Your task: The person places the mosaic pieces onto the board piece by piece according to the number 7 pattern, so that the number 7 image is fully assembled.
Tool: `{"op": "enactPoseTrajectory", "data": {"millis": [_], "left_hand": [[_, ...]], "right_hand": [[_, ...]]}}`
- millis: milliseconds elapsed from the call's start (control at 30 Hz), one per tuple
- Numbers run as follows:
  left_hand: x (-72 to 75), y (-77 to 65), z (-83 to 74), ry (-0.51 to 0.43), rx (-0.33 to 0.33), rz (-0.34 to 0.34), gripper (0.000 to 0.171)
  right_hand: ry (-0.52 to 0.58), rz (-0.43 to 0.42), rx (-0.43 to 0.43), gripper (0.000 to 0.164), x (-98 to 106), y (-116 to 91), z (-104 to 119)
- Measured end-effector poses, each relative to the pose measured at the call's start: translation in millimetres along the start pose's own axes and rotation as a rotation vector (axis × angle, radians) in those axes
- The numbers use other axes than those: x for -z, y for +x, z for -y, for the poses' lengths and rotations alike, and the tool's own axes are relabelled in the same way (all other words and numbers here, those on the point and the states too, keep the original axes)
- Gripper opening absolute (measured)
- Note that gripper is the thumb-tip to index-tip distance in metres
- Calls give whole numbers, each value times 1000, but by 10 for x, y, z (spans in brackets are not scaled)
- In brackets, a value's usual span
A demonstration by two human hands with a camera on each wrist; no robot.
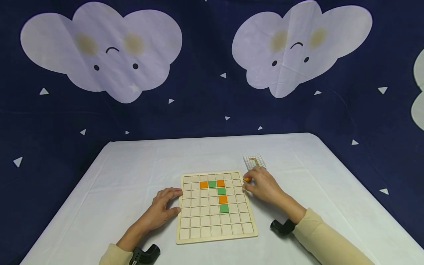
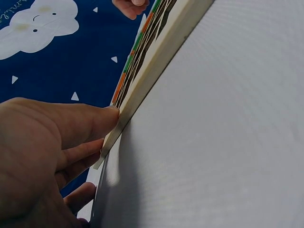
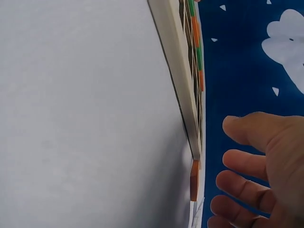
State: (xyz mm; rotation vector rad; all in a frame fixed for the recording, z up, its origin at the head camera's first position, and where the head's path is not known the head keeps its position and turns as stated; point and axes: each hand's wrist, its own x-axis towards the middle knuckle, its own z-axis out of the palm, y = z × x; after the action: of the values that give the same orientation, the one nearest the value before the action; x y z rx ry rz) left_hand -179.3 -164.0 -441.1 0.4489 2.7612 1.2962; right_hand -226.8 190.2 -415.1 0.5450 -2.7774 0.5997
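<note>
A square wooden grid board (image 1: 200, 221) lies on the white table, with several orange and green square tiles in its cells. They form a short row whose right end turns down into a column. My left hand (image 1: 163, 207) rests at the board's left edge, its thumb (image 2: 90, 123) touching the rim and its fingers extended. My right hand (image 1: 265, 186) hovers over the upper right corner, fingers relaxed and spread. Below it an orange tile (image 3: 194, 180) lies on the table beside the board's rim, apart from the fingers in the right wrist view.
Behind my right hand lies a small printed card (image 1: 253, 161) showing a grid with a coloured pattern. White cloth (image 1: 142, 158) covers the table. A dark blue curtain (image 1: 205, 121) with clouds hangs behind it. Black straps with devices sit on both wrists.
</note>
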Motion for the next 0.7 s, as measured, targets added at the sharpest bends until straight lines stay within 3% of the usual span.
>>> {"op": "enactPoseTrajectory", "data": {"millis": [700], "left_hand": [[0,-3,1,-1,-14,-3,47]], "right_hand": [[-19,60,-126,29,5,80,-170]]}}
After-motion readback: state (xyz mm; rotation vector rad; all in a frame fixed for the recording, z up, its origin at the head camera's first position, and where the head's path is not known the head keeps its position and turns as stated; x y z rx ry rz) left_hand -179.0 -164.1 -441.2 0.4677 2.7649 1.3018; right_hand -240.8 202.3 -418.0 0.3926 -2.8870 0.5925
